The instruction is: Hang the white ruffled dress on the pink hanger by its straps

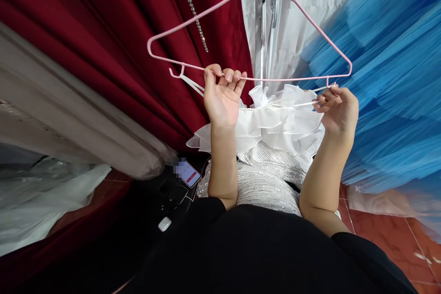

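Observation:
A pink hanger [299,2] is raised in front of me, its hook cut off by the top edge. My left hand [223,96] has its fingers curled over the hanger's bottom bar, left of the middle. At the hanger's right end, my right hand [336,108] pinches a thin white strap [305,104] just below the small hook. Another white strap [193,84] loops over the small hook at the left end. Below hangs a white dress [268,183] with a ruffled top and a sequined body, partly behind my forearms.
Dark red curtain [131,55] and grey cloth [69,101] hang on the left. Blue tulle [389,82] hangs on the right. A lit phone [188,173] and a small white case [164,224] lie low on the left. A beaded strand [191,4] hangs behind the hanger.

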The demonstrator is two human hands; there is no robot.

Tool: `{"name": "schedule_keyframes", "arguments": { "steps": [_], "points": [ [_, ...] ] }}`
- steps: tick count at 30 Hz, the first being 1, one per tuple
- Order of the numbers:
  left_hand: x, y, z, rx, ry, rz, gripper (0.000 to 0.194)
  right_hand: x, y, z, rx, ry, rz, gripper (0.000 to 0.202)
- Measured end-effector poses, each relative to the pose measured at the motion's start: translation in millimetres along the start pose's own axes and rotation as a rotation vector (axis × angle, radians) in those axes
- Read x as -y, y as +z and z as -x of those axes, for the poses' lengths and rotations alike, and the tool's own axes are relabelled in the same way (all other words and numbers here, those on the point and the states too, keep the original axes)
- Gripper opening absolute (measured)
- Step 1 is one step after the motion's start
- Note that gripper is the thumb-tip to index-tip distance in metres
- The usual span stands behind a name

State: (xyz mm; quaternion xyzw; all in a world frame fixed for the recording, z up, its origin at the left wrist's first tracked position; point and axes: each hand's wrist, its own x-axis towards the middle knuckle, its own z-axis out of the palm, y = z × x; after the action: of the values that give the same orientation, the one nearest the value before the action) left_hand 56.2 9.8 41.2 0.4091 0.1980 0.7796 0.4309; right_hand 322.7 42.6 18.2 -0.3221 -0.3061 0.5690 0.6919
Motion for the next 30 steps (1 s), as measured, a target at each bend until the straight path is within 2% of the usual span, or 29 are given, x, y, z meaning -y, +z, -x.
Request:
{"name": "schedule_keyframes", "arguments": {
  "steps": [3,8,10,14,18,24,27,30],
  "points": [
    [-0.8,-2.8,-1.4,0.004,-0.017,0.01,0.029,2.1,0.4,0.8,-0.002,-0.049,-0.058,0.025],
    [-3.4,0.4,-0.9,-0.02,-0.031,-0.019,0.029,8.9,-1.9,1.3,-0.113,-0.187,-0.182,0.02],
    [-3.8,3.2,0.0,-0.019,-0.021,-0.019,0.029,9.4,-3.9,0.1,-0.118,-0.169,-0.252,0.021],
    [-4.8,5.6,0.9,-0.048,-0.021,-0.016,0.028,6.1,-4.3,-2.1,-0.078,-0.04,-0.341,0.029],
    [-5.5,1.5,-0.2,-0.047,-0.006,-0.124,0.032,3.3,1.8,-0.3,-0.081,-0.015,-0.287,0.025],
    [-5.7,-5.1,-3.4,0.022,0.011,-0.139,0.035,6.2,1.4,1.5,-0.111,-0.192,-0.127,0.015],
    [-6.7,-6.2,-4.8,0.036,-0.01,-0.085,0.033,2.7,-6.1,-4.5,-0.104,-0.164,-0.05,0.024],
    [-4.9,-5.0,-5.2,0.015,-0.042,-0.048,0.031,-6.7,-7.3,-10.7,-0.093,-0.105,-0.076,0.024]
  ]
}}
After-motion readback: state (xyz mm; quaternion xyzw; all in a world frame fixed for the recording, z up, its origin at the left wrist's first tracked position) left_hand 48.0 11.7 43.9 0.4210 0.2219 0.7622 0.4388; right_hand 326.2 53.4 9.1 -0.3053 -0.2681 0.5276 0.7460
